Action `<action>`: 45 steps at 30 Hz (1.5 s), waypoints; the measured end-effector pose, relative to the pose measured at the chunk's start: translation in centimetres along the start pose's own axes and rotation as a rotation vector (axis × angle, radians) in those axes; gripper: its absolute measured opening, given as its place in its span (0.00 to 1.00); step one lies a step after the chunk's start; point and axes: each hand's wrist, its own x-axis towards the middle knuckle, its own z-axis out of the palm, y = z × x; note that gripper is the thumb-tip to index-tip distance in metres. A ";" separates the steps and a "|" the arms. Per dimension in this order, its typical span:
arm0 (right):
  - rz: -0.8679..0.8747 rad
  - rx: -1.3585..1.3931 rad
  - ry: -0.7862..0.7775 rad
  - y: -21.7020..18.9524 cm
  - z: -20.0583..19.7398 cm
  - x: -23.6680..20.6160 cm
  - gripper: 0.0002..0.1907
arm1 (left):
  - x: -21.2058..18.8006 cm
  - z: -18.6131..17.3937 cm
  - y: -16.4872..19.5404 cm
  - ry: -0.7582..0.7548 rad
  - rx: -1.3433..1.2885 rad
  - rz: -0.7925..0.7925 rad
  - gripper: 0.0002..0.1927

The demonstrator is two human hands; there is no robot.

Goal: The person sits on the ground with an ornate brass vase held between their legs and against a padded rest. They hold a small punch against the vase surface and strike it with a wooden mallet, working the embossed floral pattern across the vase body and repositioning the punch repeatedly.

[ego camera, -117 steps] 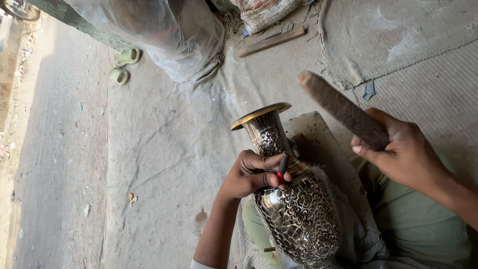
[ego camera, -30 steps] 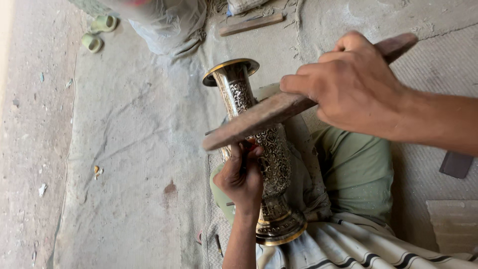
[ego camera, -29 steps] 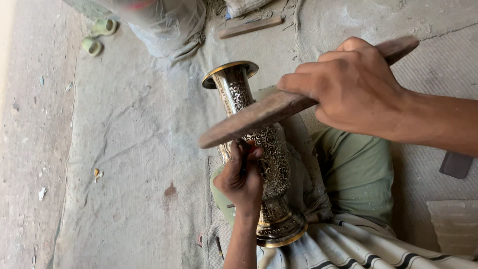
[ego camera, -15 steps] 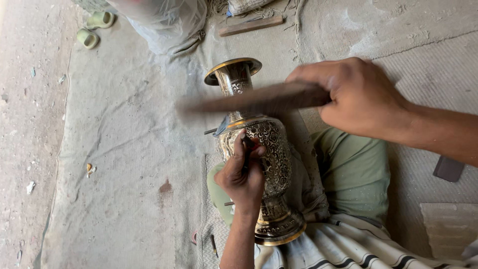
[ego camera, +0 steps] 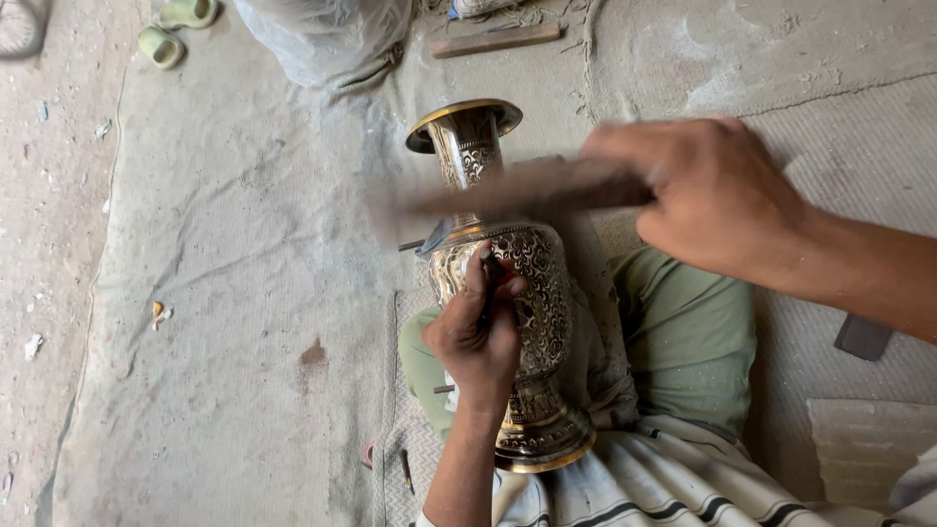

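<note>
I observe the right hand point(ego camera: 717, 200) closed around a flat wooden striker point(ego camera: 517, 190). The striker is motion-blurred and now lies nearly level across the neck of the brass vase point(ego camera: 508, 293); a second ago it stood sharp and tilted above the vase, so I judge a swing to be under way.

The left hand point(ego camera: 478, 337) is closed narrowly on a thin dark chisel point(ego camera: 488, 283), its tip set against the patterned belly of the vase. That grip and placement look unchanged over the last second.

The vase lies tilted across the person's lap, on green cloth point(ego camera: 683, 332), its gold-rimmed mouth pointing away and its foot near the striped fabric point(ego camera: 634, 488).

On the floor mat point(ego camera: 234, 293) beyond are a wooden slat point(ego camera: 498, 39), a pair of pale green sandals point(ego camera: 176, 29) and a translucent bag point(ego camera: 327, 39), all well apart from the work. A dark flat piece point(ego camera: 864, 337) lies at the right.

In my judgement, engraving is in mid-course.
</note>
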 end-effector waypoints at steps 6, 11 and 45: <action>0.004 -0.060 -0.009 -0.7 0.4 0.0 0.20 | 0.2 -0.6 0.0 -0.027 -0.045 -0.002 0.30; 0.114 0.129 -0.065 -1.1 0.1 0.2 0.19 | 0.2 -0.7 0.0 -0.037 -0.034 0.009 0.31; 0.144 0.295 -0.130 8.5 6.5 -5.6 0.27 | -1.5 1.6 -0.2 -0.225 0.104 0.067 0.31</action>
